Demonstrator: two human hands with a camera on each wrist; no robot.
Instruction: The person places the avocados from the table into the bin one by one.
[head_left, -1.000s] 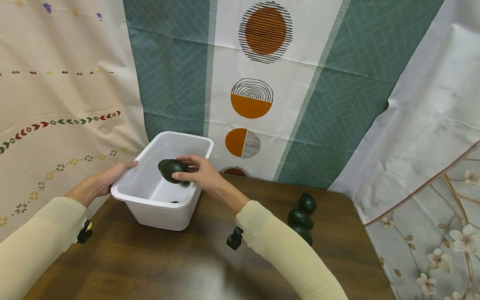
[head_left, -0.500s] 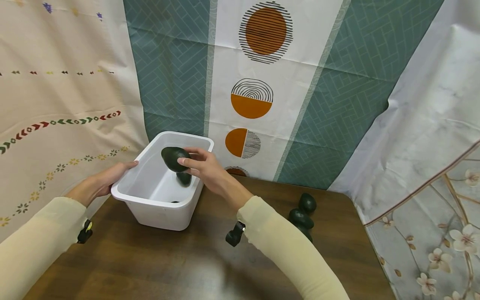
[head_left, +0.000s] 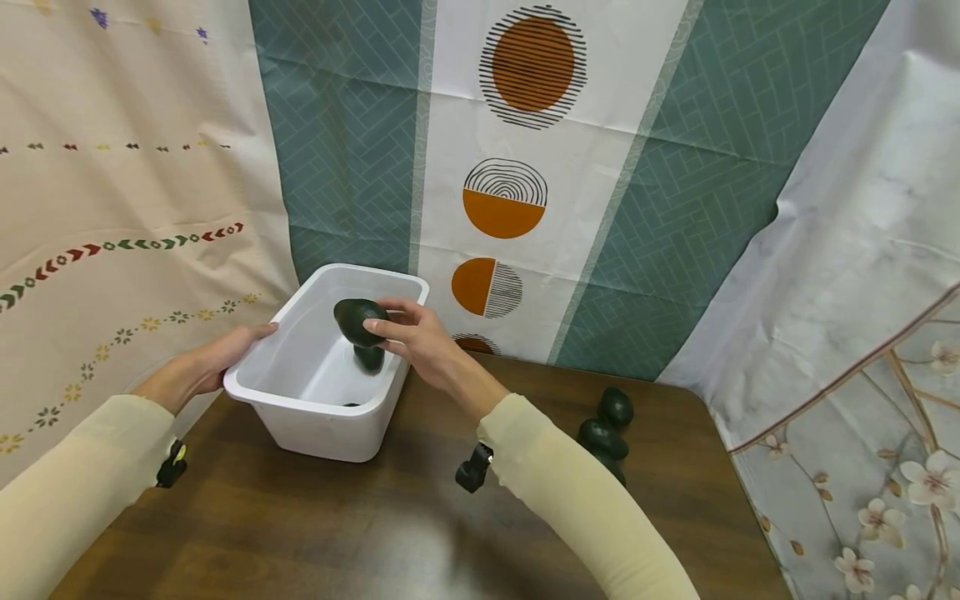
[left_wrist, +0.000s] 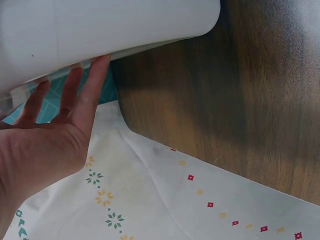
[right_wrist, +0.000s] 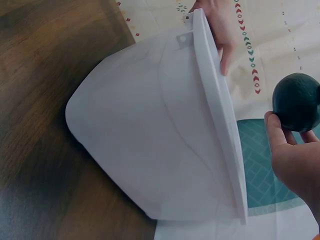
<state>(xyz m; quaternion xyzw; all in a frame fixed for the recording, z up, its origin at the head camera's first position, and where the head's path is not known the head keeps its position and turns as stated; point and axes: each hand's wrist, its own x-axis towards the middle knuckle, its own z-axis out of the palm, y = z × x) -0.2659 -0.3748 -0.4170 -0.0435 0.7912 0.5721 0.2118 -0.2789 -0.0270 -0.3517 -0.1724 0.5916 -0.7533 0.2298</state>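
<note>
A white plastic bin (head_left: 315,408) stands on the table at the left in the head view. My left hand (head_left: 217,357) grips its left rim, thumb on top; the left wrist view shows the fingers (left_wrist: 92,92) against the outside wall under the rim. Over the bin, my right hand (head_left: 420,337) holds a dark green avocado (head_left: 358,322) between thumb and fingers. The right wrist view has this avocado (right_wrist: 295,100) apart from the bin and beyond its rim. Below it, a second avocado (head_left: 369,358) lies inside the bin, partly hidden. Something dark barely shows behind the near rim.
Several avocados (head_left: 602,437) lie in a row on the wooden table (head_left: 360,517) at the right, partly hidden by the right sleeve (head_left: 577,500). A patterned cloth (head_left: 510,208) hangs behind the table, with others at the left and right.
My right hand has raised the avocado and shifted slightly right, so the avocado inside the bin shows more. My left hand has stayed on the rim.
</note>
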